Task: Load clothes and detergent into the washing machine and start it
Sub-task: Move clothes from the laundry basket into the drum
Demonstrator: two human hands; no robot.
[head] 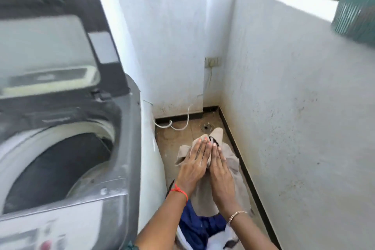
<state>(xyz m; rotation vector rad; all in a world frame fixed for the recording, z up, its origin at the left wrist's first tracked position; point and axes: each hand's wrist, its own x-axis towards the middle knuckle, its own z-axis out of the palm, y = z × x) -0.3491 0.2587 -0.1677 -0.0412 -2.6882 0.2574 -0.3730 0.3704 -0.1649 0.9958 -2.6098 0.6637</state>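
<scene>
A grey top-load washing machine (pixel 123 168) stands at the left with its lid (pixel 50 46) raised. Its drum (pixel 60 168) looks dark inside; I cannot tell what lies in it. On the floor to its right, a beige garment (pixel 235 164) lies over a pile with a blue garment (pixel 198 227) and a white one (pixel 219 239) in a basket (pixel 179 236). My left hand (pixel 194 162) and my right hand (pixel 221 172) lie side by side on the beige garment, fingers straight, gripping its upper part. No detergent is in view.
The machine's control panel (pixel 40 237) is at the bottom left. A wall socket (pixel 212 62) with a cable (pixel 182 126) and a floor drain (pixel 206 127) are in the corner. A low white wall (pixel 294 107) bounds the narrow floor on the right, with a green container (pixel 357 12) on its ledge.
</scene>
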